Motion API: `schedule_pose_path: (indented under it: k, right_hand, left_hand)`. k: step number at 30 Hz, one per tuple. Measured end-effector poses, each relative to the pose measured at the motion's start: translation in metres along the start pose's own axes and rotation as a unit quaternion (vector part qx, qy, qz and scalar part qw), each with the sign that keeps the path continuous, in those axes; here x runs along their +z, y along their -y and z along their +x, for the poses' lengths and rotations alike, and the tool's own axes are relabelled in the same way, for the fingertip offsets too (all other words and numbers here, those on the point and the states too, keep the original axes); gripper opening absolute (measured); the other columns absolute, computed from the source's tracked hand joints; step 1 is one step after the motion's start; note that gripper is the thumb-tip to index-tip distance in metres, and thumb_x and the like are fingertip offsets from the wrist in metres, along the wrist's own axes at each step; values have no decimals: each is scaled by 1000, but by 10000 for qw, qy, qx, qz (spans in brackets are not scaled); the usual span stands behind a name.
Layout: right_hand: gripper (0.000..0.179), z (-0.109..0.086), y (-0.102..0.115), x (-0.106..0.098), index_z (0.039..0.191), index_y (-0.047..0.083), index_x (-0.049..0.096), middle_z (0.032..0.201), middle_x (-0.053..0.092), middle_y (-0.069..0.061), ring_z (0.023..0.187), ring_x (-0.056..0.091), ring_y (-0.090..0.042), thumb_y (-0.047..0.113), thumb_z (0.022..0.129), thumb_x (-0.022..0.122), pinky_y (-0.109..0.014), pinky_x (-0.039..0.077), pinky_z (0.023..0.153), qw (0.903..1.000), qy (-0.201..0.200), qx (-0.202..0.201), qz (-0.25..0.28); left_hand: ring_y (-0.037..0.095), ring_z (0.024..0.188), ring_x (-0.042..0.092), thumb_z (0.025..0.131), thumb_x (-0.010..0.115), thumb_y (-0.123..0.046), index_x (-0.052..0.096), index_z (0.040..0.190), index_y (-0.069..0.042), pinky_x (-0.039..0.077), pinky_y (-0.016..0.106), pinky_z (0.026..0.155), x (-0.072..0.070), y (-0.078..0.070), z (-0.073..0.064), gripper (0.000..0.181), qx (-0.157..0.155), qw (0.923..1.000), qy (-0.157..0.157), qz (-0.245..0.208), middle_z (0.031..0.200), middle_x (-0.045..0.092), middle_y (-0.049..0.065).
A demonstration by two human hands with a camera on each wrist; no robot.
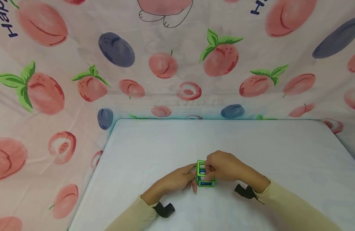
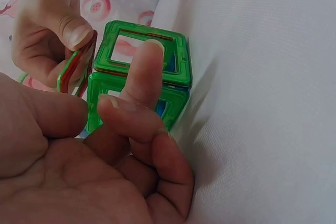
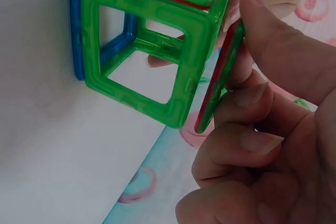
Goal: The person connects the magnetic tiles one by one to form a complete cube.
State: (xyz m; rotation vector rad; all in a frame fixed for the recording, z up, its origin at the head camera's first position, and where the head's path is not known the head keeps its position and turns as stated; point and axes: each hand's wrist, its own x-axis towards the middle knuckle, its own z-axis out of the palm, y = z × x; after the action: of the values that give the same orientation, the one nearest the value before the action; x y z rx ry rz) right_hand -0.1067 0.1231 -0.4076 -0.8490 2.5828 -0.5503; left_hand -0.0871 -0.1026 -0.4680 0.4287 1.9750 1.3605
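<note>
A box of square magnetic tiles [image 3: 195, 40], with green frames and blue ones at its base, stands on the white table. My left hand [image 1: 177, 179] is at its left side. In the left wrist view, the extended index finger [image 2: 143, 72] overlaps the green frames, and the other fingers are loosely bent. From the right, my right hand [image 1: 225, 166] pinches a separate green and red square magnetic tile [image 3: 222, 77] between thumb and fingers. This tile is tilted edge-on beside the box's upper end, with a narrow gap showing in the right wrist view.
The white tabletop [image 1: 154, 138] extends around both hands. A fruit-printed cloth [image 1: 166, 38] hangs behind the table and along its left side. Black straps [image 1: 165, 210] sit at both wrists, below the light sleeves [image 1: 134, 213].
</note>
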Motion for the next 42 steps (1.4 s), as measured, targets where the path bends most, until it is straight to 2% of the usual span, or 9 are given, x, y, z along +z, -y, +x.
schedule_pose_path:
  k: [14, 18, 23, 26, 29, 32, 35, 38, 42]
  right_hand:
    - [30, -4, 4, 6, 65, 27, 63, 69, 52, 12, 66, 48, -7, 32, 76, 90, -26, 38, 56, 9990, 11, 270, -345]
    - [28, -7, -2, 7, 71, 26, 64, 69, 51, 10, 66, 47, -9, 39, 79, 87, -26, 37, 56, 9978, -441, 496, 73]
    - [32, -16, -16, 15, 80, 15, 65, 63, 47, 3, 62, 46, -13, 41, 97, 69, -28, 36, 55, 9795, -1101, 1303, 1069]
    - [36, -22, -22, 24, 87, 10, 69, 66, 48, 2, 66, 46, -14, 41, 103, 59, -29, 36, 59, 9654, -722, 1621, 1910]
    - [36, -24, -28, 33, 94, 8, 72, 68, 47, 2, 65, 42, -14, 38, 105, 56, -27, 33, 58, 9430, -324, 1619, 2890]
    - [35, -26, -32, 39, 95, 4, 69, 65, 45, 1, 56, 35, -12, 35, 105, 57, -25, 28, 51, 9175, -247, 1546, 3656]
    - [38, -26, -33, 44, 90, 1, 65, 63, 45, 1, 51, 31, -11, 36, 104, 58, -24, 25, 47, 9034, -331, 1576, 3975]
    - [41, -26, -30, 47, 83, 0, 62, 61, 46, 2, 52, 34, -11, 36, 103, 61, -24, 26, 47, 9013, -507, 1735, 3937]
    - [40, -26, -24, 48, 78, 2, 62, 60, 48, 3, 55, 38, -12, 36, 101, 64, -24, 29, 49, 9130, -764, 1944, 3503]
  left_hand:
    - [14, 68, 49, 112, 37, -27, 33, 157, -9, 39, 25, 72, 0, -2, 1, 48, -29, 9999, -95, 87, 82, 74, 7]
    - [13, 65, 49, 111, 41, -29, 37, 148, -4, 39, 26, 70, -1, -3, 1, 45, -125, 9990, -416, 134, 77, 71, 5]
    - [13, 62, 48, 110, 45, -33, 52, 121, -7, 39, 25, 62, 0, -5, -1, 30, -169, 9979, -622, -55, 71, 65, 2]
    - [13, 62, 47, 110, 46, -32, 58, 115, -6, 38, 25, 60, 2, -7, -2, 29, -202, 9976, -554, -371, 71, 62, 2]
    - [12, 63, 45, 109, 47, -28, 61, 114, -3, 37, 25, 59, 4, -7, 0, 30, -236, 9956, -471, -772, 71, 60, 2]
    - [11, 63, 46, 109, 49, -26, 62, 110, -2, 36, 24, 58, 5, -5, 3, 28, -268, 9933, -447, -1033, 71, 57, 1]
    - [10, 63, 46, 107, 52, -23, 62, 104, -1, 36, 24, 57, 7, -4, 5, 24, -246, 9918, -463, -1167, 70, 55, 0]
    - [10, 61, 45, 106, 54, -21, 62, 99, -2, 35, 23, 56, 7, -2, 7, 22, -225, 9911, -493, -1214, 67, 53, -1]
    - [10, 60, 43, 105, 56, -20, 62, 97, -2, 34, 23, 55, 8, 0, 9, 20, -217, 9909, -479, -1240, 65, 52, -1]
